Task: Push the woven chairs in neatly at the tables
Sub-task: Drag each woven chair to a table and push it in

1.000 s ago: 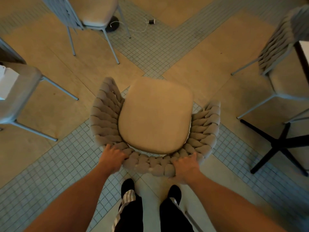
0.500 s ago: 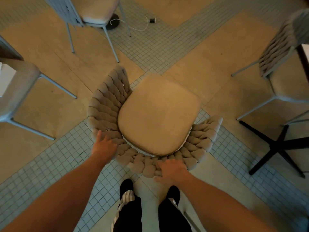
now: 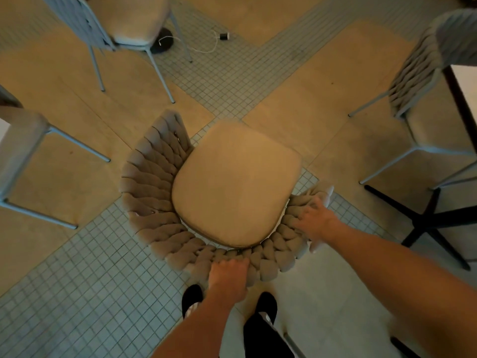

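A woven chair point(image 3: 235, 187) with a grey braided backrest and a tan seat cushion stands on the floor right in front of me, its seat front turned up and to the right. My left hand point(image 3: 228, 276) grips the middle of the backrest's rim, nearest my feet. My right hand point(image 3: 316, 219) lies over the right end of the braided rim, fingers curled onto the weave. No table is directly in front of this chair.
Another woven chair point(image 3: 423, 68) stands at a table edge point(image 3: 462, 99) on the right, above a black cross-shaped table base point(image 3: 426, 223). Two more chairs stand at upper left point(image 3: 129, 19) and left point(image 3: 18, 151). A cable with a plug point(image 3: 224, 36) lies on the tiles.
The chair has turned clockwise, its seat front swinging to the right. Both hands have slid rightward along the backrest: the left to the middle, the right to the right end.
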Demonstrator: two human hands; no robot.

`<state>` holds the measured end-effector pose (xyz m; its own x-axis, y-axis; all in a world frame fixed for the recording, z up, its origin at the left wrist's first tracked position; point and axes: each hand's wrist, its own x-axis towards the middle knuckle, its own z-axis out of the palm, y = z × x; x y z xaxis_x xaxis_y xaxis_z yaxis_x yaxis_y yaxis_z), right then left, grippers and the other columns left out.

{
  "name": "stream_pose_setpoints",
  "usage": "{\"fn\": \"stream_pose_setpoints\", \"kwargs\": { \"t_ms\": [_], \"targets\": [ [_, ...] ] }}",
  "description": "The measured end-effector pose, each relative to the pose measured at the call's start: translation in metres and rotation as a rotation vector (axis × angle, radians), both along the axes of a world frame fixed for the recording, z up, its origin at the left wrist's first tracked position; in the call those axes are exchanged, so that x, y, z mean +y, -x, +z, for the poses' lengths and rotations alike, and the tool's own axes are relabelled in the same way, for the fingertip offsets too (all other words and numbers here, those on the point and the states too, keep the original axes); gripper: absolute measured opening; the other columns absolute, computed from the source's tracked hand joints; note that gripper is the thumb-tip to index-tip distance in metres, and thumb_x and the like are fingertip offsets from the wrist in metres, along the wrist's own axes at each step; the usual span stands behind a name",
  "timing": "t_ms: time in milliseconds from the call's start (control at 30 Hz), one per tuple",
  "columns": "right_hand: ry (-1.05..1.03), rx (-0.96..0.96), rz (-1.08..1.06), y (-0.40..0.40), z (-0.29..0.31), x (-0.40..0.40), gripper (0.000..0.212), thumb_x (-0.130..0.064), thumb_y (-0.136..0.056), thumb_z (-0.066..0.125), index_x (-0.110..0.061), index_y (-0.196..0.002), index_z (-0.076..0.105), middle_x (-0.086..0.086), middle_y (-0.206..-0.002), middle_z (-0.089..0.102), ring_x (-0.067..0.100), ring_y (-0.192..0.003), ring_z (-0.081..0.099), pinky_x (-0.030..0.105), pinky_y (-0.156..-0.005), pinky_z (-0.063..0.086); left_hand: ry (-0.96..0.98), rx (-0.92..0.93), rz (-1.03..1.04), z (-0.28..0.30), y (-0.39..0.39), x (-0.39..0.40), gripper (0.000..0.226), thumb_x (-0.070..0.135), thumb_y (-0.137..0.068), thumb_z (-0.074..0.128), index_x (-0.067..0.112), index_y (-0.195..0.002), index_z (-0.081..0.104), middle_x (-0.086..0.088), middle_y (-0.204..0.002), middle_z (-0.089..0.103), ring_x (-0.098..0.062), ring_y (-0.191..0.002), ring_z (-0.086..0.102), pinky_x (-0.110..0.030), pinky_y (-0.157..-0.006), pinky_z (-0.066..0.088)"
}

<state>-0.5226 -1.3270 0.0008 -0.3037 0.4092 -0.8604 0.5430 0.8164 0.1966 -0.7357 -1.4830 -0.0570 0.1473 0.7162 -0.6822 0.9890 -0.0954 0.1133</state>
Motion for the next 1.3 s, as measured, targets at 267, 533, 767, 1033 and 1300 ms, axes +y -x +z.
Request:
{"fn": "stream_pose_setpoints", "kwargs": {
  "t_ms": [267, 533, 767, 1033, 1300],
  "targets": [
    [-0.021, -0.001, 0.038, -0.015, 0.002, 0.016, 0.085, -0.086, -0.081, 0.049, -0.034, -0.149, 0.043, -0.005, -0.154, 0.043, 0.028, -0.148, 0.03, 0.059, -0.115, 0.021, -0.076, -0.063, -0.032, -0.009, 0.007, -0.005, 0.043, 0.022, -0.092, 0.057, 0.032, -0.132, 0.047, -0.004, -0.115, 0.066, -0.03, -0.105, 0.062, -0.04, -0.08, 0.047],
    [-0.04, 0.072, -0.026, 0.0, -0.004, -0.02, 0.083, -0.085, -0.081, 0.049, -0.031, -0.144, 0.046, 0.0, -0.146, 0.05, 0.031, -0.137, 0.041, 0.058, -0.108, 0.031, -0.072, -0.035, -0.172, -0.004, 0.051, -0.01, 0.048, 0.021, -0.09, 0.054, 0.036, -0.134, 0.044, -0.001, -0.115, 0.066, -0.03, -0.102, 0.064, -0.034, -0.069, 0.036],
    [-0.023, 0.068, -0.24, 0.036, -0.009, -0.074, 0.087, -0.084, -0.084, 0.046, -0.026, -0.149, 0.044, 0.01, -0.15, 0.048, 0.039, -0.139, 0.04, 0.068, -0.113, 0.021, -0.048, 0.024, -0.385, 0.007, 0.111, -0.004, 0.055, 0.018, -0.091, 0.05, 0.042, -0.139, 0.037, 0.001, -0.121, 0.065, -0.029, -0.108, 0.062, -0.034, -0.072, 0.037],
    [-0.009, 0.141, -0.434, 0.11, -0.016, -0.124, 0.09, -0.087, -0.083, 0.044, -0.018, -0.142, 0.05, 0.013, -0.138, 0.059, 0.038, -0.128, 0.052, 0.07, -0.109, 0.027, -0.089, 0.188, -0.56, 0.007, 0.198, 0.027, 0.06, 0.021, -0.094, 0.055, 0.051, -0.14, 0.033, 0.009, -0.134, 0.06, -0.022, -0.13, 0.047, -0.044, -0.099, 0.031],
    [0.007, 0.162, -0.67, 0.179, -0.028, -0.148, 0.093, -0.086, -0.085, 0.043, -0.014, -0.142, 0.049, 0.017, -0.139, 0.056, 0.041, -0.128, 0.05, 0.074, -0.104, 0.028, -0.121, 0.372, -0.636, 0.018, 0.243, 0.073, 0.05, 0.029, -0.099, 0.05, 0.043, -0.146, 0.039, 0.004, -0.136, 0.059, -0.023, -0.14, 0.037, -0.045, -0.121, 0.011]
  ]
}}
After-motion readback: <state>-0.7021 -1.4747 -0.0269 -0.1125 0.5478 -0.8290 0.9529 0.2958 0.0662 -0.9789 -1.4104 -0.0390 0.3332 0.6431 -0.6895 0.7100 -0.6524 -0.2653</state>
